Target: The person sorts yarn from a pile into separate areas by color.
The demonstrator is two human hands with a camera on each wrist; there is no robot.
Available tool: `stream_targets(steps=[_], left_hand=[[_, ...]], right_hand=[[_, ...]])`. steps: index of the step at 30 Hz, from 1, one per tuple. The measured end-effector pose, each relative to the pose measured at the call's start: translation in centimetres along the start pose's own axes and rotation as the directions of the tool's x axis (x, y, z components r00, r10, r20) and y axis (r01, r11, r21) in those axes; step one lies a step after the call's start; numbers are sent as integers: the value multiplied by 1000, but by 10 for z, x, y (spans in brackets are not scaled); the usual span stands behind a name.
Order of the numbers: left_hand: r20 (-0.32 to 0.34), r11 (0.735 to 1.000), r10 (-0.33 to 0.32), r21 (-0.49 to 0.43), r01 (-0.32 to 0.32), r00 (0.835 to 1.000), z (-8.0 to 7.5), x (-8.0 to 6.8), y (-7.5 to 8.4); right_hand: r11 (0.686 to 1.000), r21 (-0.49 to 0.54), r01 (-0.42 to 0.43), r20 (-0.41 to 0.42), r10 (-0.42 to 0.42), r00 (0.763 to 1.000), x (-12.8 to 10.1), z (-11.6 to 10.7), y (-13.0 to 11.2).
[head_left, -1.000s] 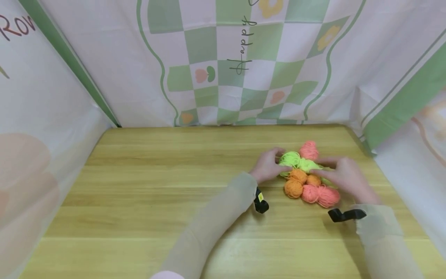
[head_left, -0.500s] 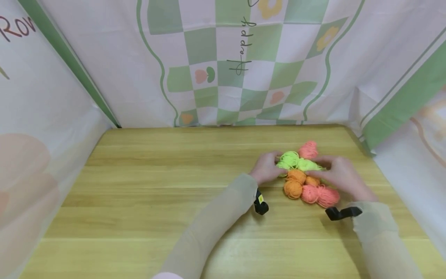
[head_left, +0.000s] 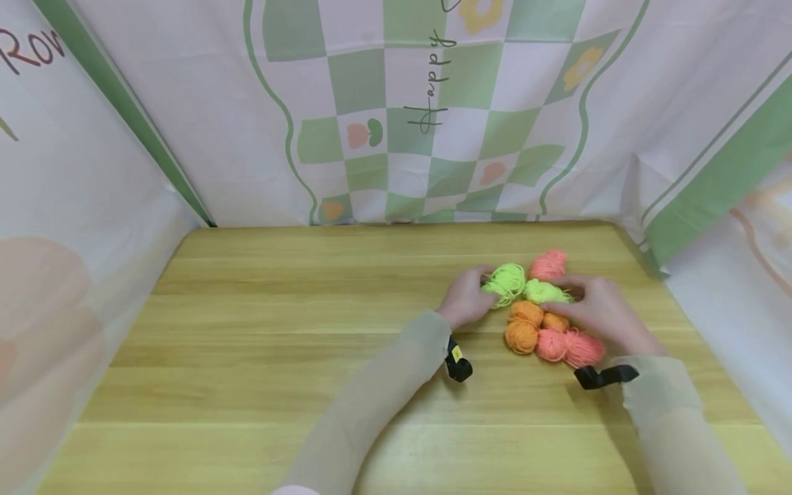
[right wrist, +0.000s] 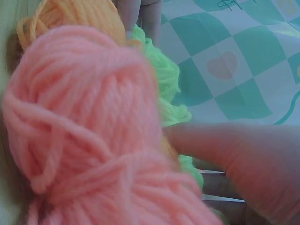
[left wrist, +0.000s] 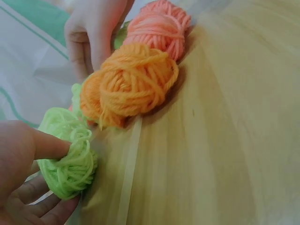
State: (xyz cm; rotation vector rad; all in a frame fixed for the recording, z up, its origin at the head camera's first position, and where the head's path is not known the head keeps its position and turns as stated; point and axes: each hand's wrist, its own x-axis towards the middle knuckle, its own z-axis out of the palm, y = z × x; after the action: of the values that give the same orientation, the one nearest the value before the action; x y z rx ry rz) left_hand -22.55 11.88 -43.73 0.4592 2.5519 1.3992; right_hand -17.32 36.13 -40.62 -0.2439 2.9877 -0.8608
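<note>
My left hand (head_left: 465,297) grips the left ball of lime-green yarn (head_left: 505,284); in the left wrist view the thumb lies on top of that yarn and fingers show beneath. A second lime-green yarn bundle (head_left: 544,292) lies just right of it, with my right hand (head_left: 599,311) holding its right end between thumb and fingers. Orange yarn balls (head_left: 523,335) sit in front of the green ones. Nearest the front is a coral-pink yarn bundle (head_left: 580,347), large in the right wrist view and partly covering the right hand's work. Another coral-pink yarn bundle (head_left: 548,264) lies behind.
A wood-grain table (head_left: 278,357) extends left and forward of the yarn. Patterned cloth (head_left: 408,137) hangs at the back edge, and white and green cloth (head_left: 711,192) closes off the right side. Both wrists wear black camera mounts (head_left: 459,364).
My left hand has drawn the left green ball slightly leftward, widening the gap to the orange yarn. My right hand has shifted a little left along the other green bundle.
</note>
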Motion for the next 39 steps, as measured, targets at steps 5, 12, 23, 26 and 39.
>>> stream_targets(steps=[5, 12, 23, 26, 39], left_hand=[[-20, 999, 9, -46, -10, 1000, -8, -1, -4], [-46, 994, 49, -97, -53, 998, -25, -2, -11], [-163, 967, 35, -243, -75, 986, -62, -5, -30], [-196, 962, 19, -265, -71, 981, -74, -8, -36], [-311, 973, 15, -215, -85, 950, -139, -29, -73]], right_hand=[[1000, 12, 3, -8, -2, 1000, 1, 0, -1], [999, 38, 5, -12, -4, 1000, 1, 2, 1], [1000, 27, 6, -16, -6, 1000, 5, 5, 7], [1000, 24, 7, -21, -6, 1000, 4, 5, 8], [999, 41, 23, -46, -21, 999, 2, 7, 9]])
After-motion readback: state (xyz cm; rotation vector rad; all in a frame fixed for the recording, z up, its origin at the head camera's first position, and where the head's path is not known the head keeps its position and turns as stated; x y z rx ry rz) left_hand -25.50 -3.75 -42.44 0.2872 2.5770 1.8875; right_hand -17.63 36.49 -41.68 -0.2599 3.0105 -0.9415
